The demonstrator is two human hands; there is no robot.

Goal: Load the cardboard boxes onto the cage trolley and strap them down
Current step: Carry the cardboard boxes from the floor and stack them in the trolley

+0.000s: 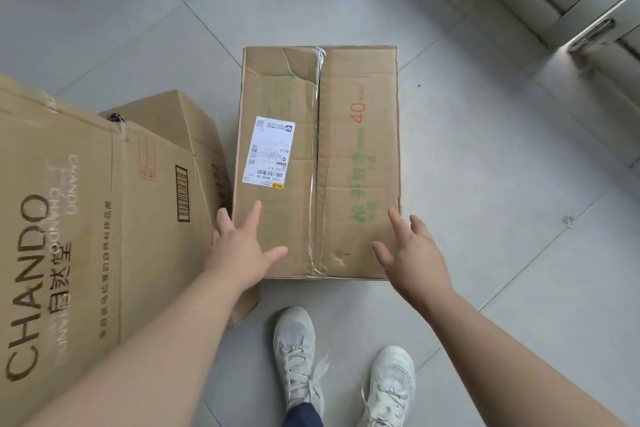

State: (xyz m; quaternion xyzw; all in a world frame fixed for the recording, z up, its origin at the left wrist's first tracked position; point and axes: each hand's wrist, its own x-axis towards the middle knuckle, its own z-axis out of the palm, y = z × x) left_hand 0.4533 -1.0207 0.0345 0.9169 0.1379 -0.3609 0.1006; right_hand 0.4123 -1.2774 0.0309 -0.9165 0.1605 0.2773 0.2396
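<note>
A: Where is the box?

B: The taped cardboard box (317,163) lies flat on the floor tiles at centre frame, shipping label (269,152) up, just beside the CHANDO box (86,218) at left.

A: And the hands?

B: The left hand (239,250) and right hand (412,253) are spread wide and hold nothing, over its near corners. I can't tell if they touch it.

A: Best way to lift it?

B: I'd say take the two long sides low, fingers under the bottom edges, and avoid the creased flap. No trolley is in view.
</note>
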